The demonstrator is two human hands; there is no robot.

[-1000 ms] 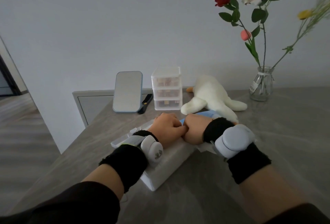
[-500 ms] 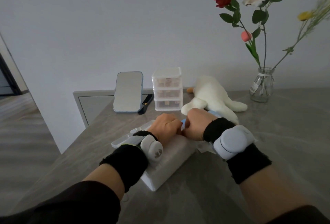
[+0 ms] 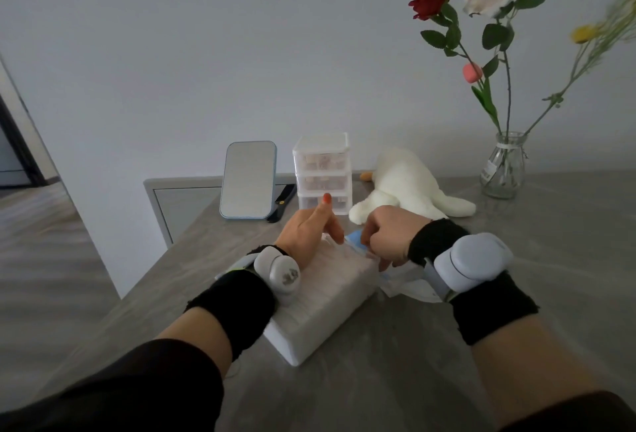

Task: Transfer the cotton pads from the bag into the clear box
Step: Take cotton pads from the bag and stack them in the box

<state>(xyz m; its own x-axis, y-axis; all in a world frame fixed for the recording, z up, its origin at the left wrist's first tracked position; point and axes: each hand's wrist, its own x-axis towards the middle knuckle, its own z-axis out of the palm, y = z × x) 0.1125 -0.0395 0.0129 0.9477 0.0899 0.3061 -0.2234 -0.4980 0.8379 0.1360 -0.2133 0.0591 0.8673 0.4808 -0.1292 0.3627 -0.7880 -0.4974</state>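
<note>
As the right hand (image 3: 385, 239) pinches it, the bag (image 3: 344, 280) holds cotton pads (image 3: 316, 311).

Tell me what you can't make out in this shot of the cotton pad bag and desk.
Head view only:
- Bag opening: covered by the left hand and right hand; torn or sealed, cannot tell.
- Left hand's hold on the bag: hidden under its own fingers.
- Drawer unit contents: too small and dim.
- Yellow flower: blurred, its sprays cut by the right edge.
- Vase label: too small to read.
</note>
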